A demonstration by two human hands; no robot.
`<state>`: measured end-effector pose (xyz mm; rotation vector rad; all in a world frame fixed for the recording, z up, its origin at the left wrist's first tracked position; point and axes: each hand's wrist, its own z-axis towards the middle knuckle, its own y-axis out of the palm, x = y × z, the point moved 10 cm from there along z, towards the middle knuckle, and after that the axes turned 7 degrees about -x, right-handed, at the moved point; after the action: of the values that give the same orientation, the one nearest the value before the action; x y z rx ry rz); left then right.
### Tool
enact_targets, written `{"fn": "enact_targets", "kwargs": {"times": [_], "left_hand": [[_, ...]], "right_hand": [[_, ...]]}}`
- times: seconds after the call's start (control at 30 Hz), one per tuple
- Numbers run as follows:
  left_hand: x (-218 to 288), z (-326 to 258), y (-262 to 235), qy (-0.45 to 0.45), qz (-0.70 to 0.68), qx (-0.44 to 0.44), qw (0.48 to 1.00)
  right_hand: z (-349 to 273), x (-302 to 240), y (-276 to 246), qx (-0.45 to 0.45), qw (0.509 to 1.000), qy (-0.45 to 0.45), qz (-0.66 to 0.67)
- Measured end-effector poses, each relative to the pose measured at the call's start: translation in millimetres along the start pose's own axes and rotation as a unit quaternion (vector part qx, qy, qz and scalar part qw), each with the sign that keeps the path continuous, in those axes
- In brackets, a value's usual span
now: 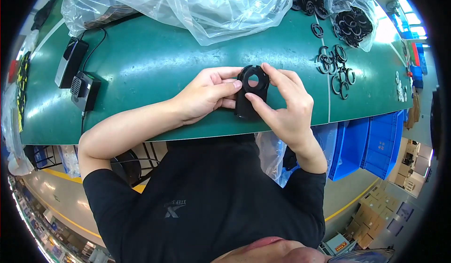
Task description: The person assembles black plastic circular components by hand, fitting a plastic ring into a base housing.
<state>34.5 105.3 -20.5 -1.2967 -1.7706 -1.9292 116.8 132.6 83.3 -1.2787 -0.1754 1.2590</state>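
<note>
While our bare left hand clasps the black, plastic-looking piece with a round hole, thumb in front, over the smooth green tabletop's near edge, our bare right hand pinches its holed end between thumb and forefinger; we'd do well to press evenly, avoiding any tilt.

Shows plain black on the holed part, the bagged rings and the T-shirt with its grey print. Spreads green over the tabletop, crossed by a thin pale line. Turns bright blue on the crates, clear on the plastic sheeting, yellow on the floor stripe.
</note>
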Motion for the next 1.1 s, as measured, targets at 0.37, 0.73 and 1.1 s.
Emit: {"fn": "enact_targets", "kwargs": {"times": [0.37, 0.73, 1.1], "left_hand": [[1.5, -2.3, -4.7, 0.01, 0.057, 0.037, 0.998], [6.8, -8.1, 2.9, 0.013, 0.165, 0.063, 0.984], [4.4, -7.6, -6.6, 0.045, 0.199, 0.086, 0.975]], "right_hand": [[-4.3, -8.6, 7.1, 0.023, 0.998, -0.032, -0.041], [2.9, 38.2, 12.2, -0.015, 0.97, 0.1, 0.221], [-1.0, 60.9, 39.6, -0.094, 0.894, 0.193, 0.392]]}}
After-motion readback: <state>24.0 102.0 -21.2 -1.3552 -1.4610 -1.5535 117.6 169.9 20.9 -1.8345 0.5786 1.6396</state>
